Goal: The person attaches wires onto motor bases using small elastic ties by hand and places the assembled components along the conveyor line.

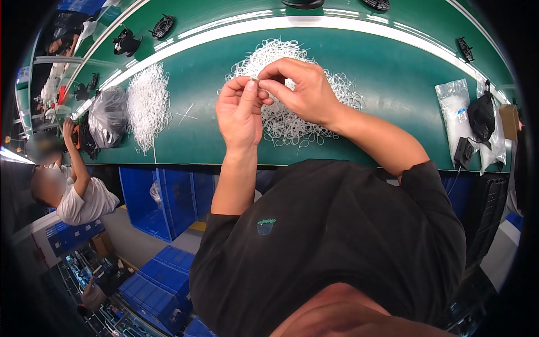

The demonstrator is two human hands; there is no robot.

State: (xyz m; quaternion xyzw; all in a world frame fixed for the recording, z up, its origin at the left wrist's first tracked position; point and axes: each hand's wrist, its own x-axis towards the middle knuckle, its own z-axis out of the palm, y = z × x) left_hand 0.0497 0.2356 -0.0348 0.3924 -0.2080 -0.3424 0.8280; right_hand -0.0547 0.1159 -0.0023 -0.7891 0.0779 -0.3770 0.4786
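My left hand [240, 112] and my right hand [307, 92] meet fingertip to fingertip above the near side of a big pile of thin white loops [292, 130]. Thumb and forefinger are pinched together on each hand. Whatever sits between the fingertips is too small and too covered to name. The white loops look like cords or ties, tangled together and partly hidden under my right hand. A second heap of white strands [149, 104] lies to the left, with a few loose white strands [188, 114] between the two piles.
The green table [202, 62] carries clear plastic bags [456, 112] and a black object [482, 117] at right, and a filled grey-white bag [108, 117] at left. Black round parts [163, 26] line the back. A co-worker [84, 196] sits at left; blue crates [151, 202] stand below.
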